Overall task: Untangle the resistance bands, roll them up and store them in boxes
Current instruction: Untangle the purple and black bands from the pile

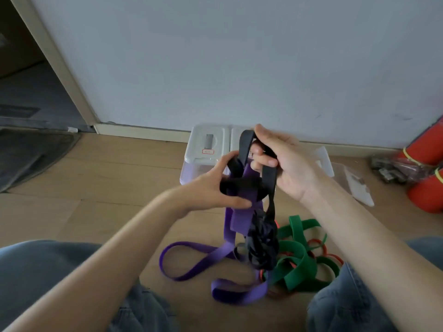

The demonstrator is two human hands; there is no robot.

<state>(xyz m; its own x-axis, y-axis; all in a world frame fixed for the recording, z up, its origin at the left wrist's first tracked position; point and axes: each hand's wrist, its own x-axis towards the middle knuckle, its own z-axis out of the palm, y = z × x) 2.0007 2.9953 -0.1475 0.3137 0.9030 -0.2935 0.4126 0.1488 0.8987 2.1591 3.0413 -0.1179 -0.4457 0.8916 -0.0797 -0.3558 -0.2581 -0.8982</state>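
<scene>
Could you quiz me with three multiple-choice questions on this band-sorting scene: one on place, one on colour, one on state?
1. Where does the green band lie?
A. on the floor
B. in a box
C. over a knee

2. Which colour is the band in the right hand?
A. green
B. black
C. yellow

3. How is the left storage box?
A. lid shut
B. lid off
C. tipped over

Answers: 1 A, it sprawls on the wooden floor. 2 B, the black band loops over its fingers. 3 A, its white lid sits flat on top.
</scene>
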